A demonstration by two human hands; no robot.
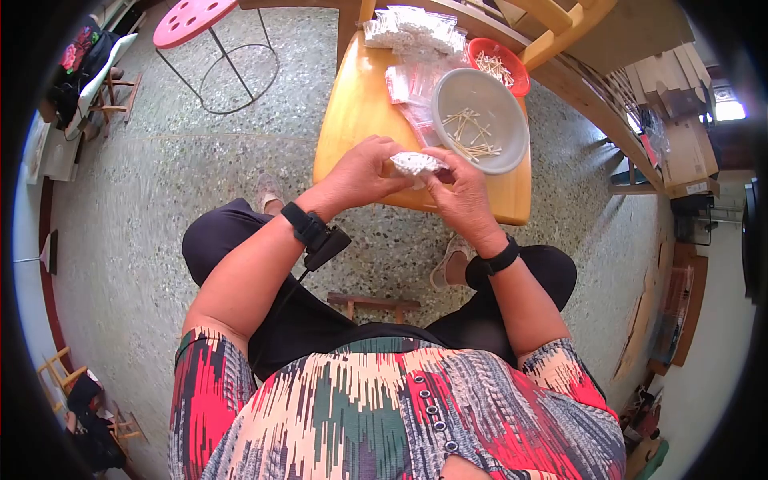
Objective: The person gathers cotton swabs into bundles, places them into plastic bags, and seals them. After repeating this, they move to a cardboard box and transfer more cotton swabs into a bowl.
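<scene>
Between my two hands, over the front edge of a wooden chair seat [352, 120], is a bundle of cotton swabs [416, 163], its white tips facing up. My left hand [366, 171] closes on its left side, and my right hand [464, 194] pinches the right side. Just beyond my right hand, a grey bowl [516, 136] holds loose cotton swabs [472, 138]. Flat plastic bags [412, 92] with red print lie left of the bowl. Filled bags of swabs [412, 30] are piled at the seat's back, beside a red bowl [518, 70] with more swabs.
A pink round stool [194, 20] with thin metal legs stands on the speckled floor [160, 160] at the upper left. Cardboard boxes [686, 152] are stacked on the right. A low wooden bar [373, 302] shows between my legs.
</scene>
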